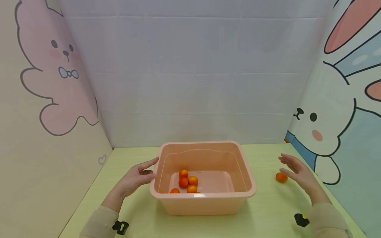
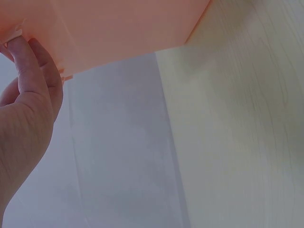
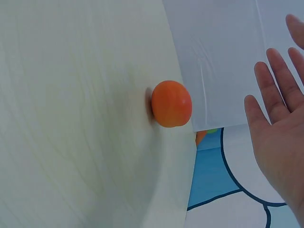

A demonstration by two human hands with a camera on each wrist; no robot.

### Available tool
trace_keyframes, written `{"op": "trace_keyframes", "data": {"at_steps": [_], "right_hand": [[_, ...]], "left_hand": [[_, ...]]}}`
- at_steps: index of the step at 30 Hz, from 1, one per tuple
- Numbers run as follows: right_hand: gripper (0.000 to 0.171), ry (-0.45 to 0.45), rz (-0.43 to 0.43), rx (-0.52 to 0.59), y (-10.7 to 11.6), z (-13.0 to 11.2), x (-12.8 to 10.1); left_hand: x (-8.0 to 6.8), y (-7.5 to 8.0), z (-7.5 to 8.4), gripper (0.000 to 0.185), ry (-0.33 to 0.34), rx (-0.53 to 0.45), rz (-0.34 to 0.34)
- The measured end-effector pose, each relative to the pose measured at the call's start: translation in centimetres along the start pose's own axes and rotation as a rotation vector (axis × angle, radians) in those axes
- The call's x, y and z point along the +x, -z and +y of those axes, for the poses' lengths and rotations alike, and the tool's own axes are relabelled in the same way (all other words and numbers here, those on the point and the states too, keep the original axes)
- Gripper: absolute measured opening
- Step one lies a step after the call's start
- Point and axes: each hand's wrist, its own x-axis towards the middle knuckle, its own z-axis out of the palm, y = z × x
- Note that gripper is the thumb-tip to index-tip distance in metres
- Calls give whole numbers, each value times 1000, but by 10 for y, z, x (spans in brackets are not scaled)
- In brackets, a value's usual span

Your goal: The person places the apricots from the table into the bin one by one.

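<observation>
A pink plastic basin (image 1: 205,205) stands on the table, with several round orange-red fruits like small tomatoes (image 1: 183,182) in its left part. My left hand (image 1: 135,180) holds the basin's left rim; in the left wrist view its fingers (image 2: 28,66) bend in under the rim. Right of the basin, one more orange fruit (image 1: 281,177) lies alone on the table. My right hand (image 1: 300,175) is just beside and above it with fingers extended, holding nothing. In the right wrist view that hand (image 3: 282,118) is apart from the fruit (image 3: 171,103).
The pale wood-grain table (image 1: 131,211) ends at a light curtain (image 1: 193,82) behind the basin. Cloth panels with cartoon animals stand at the left and right, the right one (image 1: 327,165) close to my right hand. The basin's near wall hides part of its floor.
</observation>
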Motion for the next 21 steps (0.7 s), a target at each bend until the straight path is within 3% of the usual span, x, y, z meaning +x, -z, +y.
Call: {"op": "trace_keyframes", "data": {"at_steps": [14,21], "right_hand": [[58,-68,-27,-39,0,30,-12],[60,-132,-46,-80,-2,35,-16]], "left_hand": [[0,0,0,70,-3,15,4],[-1,0,0,69,-37,38,0]]}}
